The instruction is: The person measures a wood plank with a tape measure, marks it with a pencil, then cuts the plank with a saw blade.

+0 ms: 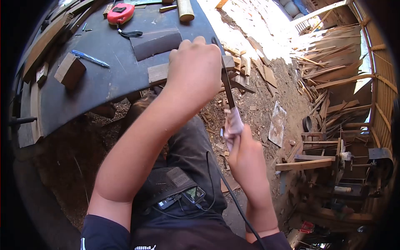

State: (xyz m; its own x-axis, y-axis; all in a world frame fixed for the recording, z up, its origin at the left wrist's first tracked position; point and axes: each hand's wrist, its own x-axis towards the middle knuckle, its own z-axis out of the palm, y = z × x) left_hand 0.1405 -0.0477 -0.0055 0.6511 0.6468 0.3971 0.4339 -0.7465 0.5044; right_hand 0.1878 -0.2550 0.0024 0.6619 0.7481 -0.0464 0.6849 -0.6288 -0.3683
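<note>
My left hand (195, 66) is closed over a strip of wood (158, 74) at the table's edge, its fingers wrapped out of sight on the far side. The strip's other end shows to the right of the knuckles. My right hand (246, 150) grips a long, narrow dark blade, like a file or saw blade (229, 92), by an end wrapped in pale cloth (235, 121). That blade runs up past the right side of my left hand, crossing the strip in this view. Behind my left hand lies a sheet of dark sandpaper (156, 43).
On the dark table (121, 77) are a red tape measure (121, 13), a blue pen (90, 58), a wood block (70, 71) and a wooden handle (185, 11). Scraps and a plank pile (329, 58) cover the ground at right. A black cable (235, 198) crosses my lap.
</note>
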